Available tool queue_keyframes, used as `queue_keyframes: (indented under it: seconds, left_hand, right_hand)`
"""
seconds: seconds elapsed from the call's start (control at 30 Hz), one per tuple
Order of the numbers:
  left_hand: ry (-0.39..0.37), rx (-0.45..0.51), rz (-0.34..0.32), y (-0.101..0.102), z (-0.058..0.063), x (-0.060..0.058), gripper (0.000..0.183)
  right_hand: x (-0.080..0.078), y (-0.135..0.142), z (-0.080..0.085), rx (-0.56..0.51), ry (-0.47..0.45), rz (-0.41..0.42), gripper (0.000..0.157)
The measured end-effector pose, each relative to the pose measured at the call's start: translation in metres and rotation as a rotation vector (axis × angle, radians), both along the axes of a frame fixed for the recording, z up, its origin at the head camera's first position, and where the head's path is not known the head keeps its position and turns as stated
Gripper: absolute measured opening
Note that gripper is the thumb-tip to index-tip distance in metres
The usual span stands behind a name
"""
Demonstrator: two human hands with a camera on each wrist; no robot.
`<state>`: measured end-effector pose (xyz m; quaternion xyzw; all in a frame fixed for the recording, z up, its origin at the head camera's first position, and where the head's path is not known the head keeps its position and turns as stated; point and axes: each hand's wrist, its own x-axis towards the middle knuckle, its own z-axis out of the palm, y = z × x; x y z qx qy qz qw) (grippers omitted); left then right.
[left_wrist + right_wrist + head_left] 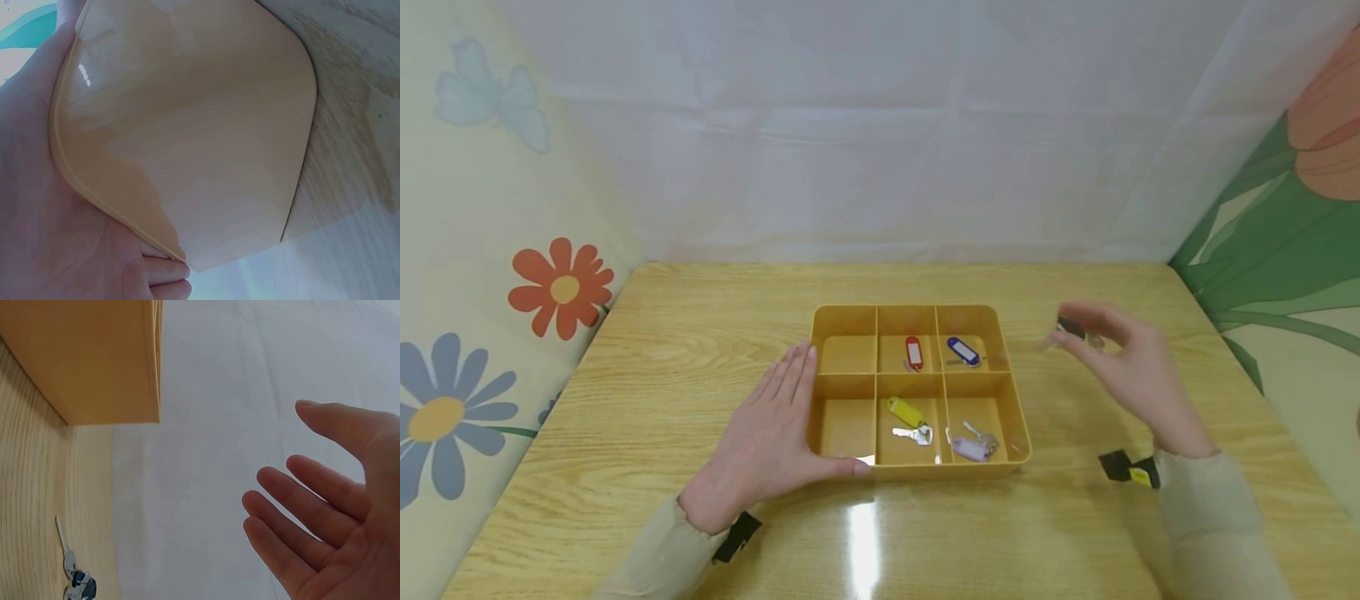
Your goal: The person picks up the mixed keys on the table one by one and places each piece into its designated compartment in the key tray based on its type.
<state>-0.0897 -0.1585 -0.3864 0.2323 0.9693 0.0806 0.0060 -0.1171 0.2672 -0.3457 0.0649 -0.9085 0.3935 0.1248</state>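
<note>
My left hand (767, 429) lies with straight fingers along the left side of a yellow divided tray (917, 472), its thumb along the front rim. The left wrist view shows the palm against the tray's wall (206, 144). Right of the tray, my right hand (1123, 358) is over a key with a black tag (1070, 327). In the right wrist view the fingers of that hand (331, 512) are spread and hold nothing, while the key (67, 556) lies on the table. Within the tray are keys with red (913, 353), blue (963, 351), yellow (906, 412) and pale purple (971, 449) tags.
The wooden table (700, 333) runs back to a white cloth (880, 183). Flower-patterned panels stand at the left (460, 250) and right (1292, 275). Black wrist gear (1127, 468) shows beside the right sleeve (1206, 500).
</note>
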Motion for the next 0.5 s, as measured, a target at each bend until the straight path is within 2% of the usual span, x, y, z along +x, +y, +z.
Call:
queue_keyframes:
  seconds: [0.5]
  left_hand:
    - [0.002, -0.003, -0.004, 0.0, 0.001, 0.0, 0.145]
  right_hand:
    - [-0.009, 0.021, -0.008, -0.008, -0.085, -0.07, 0.054]
